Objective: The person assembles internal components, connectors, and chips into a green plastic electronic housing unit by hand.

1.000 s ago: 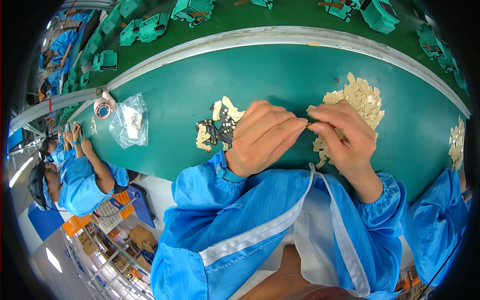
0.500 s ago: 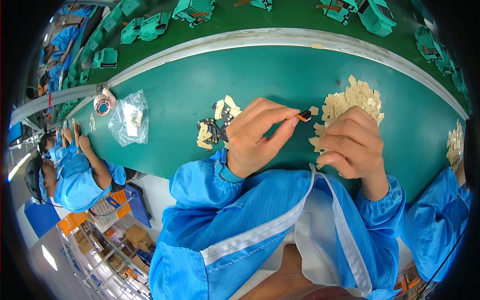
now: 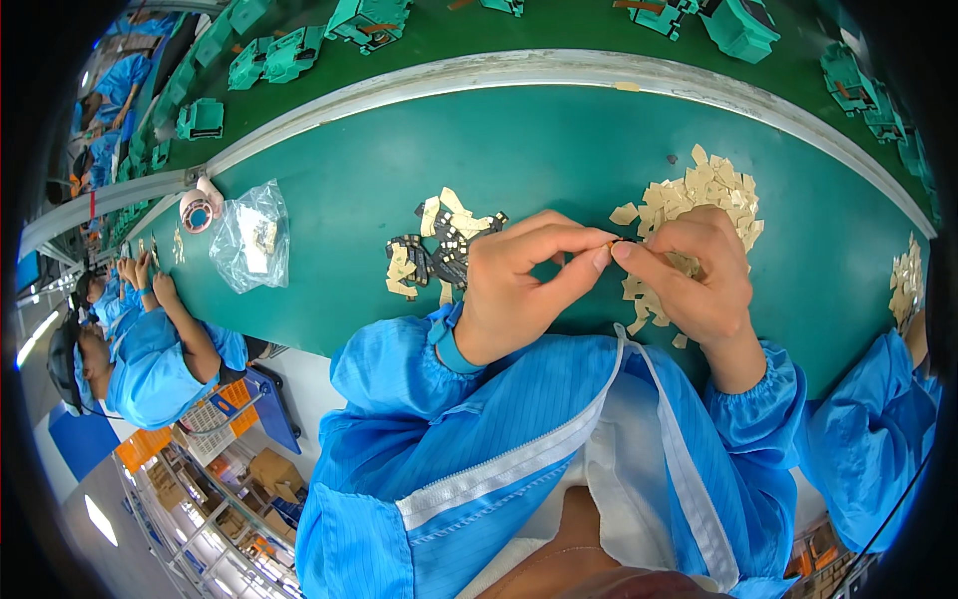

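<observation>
My left hand (image 3: 524, 285) pinches a small black-and-orange part (image 3: 620, 241) between thumb and forefinger. My right hand (image 3: 699, 275) meets it there, its thumb and forefinger closed at the part's other end. The fingertips cover most of the part. Just behind my right hand spreads a heap of cream paper-like pieces (image 3: 704, 190), with a few loose ones under the hand. Beside my left hand lies a cluster of small black parts (image 3: 449, 262), mixed with cream scraps (image 3: 456, 217).
A clear plastic bag (image 3: 251, 240) and a tape roll (image 3: 199, 213) lie on the green table (image 3: 349, 160) to the left. Past a metal rail (image 3: 479, 68) stand several green fixtures (image 3: 367, 22). Co-workers in blue sit at the left (image 3: 150, 339) and right (image 3: 863, 449).
My right hand has come off the cream pile and turned left, its fingertips now meeting my left hand's at the small part. The view has shifted slightly.
</observation>
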`<action>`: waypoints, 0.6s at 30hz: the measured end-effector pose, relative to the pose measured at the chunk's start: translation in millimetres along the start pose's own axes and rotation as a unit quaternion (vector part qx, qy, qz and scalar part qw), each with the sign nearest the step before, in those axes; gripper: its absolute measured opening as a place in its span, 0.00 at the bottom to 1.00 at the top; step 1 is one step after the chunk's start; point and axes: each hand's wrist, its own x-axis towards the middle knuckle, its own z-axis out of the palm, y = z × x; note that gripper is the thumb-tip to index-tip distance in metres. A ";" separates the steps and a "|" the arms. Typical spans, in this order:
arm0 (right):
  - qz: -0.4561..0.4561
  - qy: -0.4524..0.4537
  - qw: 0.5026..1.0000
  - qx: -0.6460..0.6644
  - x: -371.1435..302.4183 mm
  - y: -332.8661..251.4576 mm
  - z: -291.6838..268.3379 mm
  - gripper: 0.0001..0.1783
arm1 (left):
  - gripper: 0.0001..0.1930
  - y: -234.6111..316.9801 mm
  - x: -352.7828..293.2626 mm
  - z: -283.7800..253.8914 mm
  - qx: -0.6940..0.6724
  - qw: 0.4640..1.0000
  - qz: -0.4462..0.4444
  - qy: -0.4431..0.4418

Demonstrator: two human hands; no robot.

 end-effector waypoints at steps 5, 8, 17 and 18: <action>-0.009 0.001 1.000 0.005 0.4 1.9 -0.7 0.19 | 0.06 1.9 2.2 -2.3 -0.142 0.983 -0.118 -0.022; -0.018 -0.010 1.000 0.009 0.8 -2.8 -3.4 0.18 | 0.06 4.3 1.4 -3.1 -0.170 0.977 -0.130 -0.026; -0.005 -0.011 0.999 0.040 1.1 -3.5 -0.1 0.15 | 0.06 -2.4 -1.6 -3.5 -0.185 0.966 -0.174 -0.040; 0.012 -0.007 0.999 0.046 2.0 -5.7 -1.7 0.14 | 0.06 -2.5 -1.1 -3.5 -0.191 0.965 -0.177 -0.026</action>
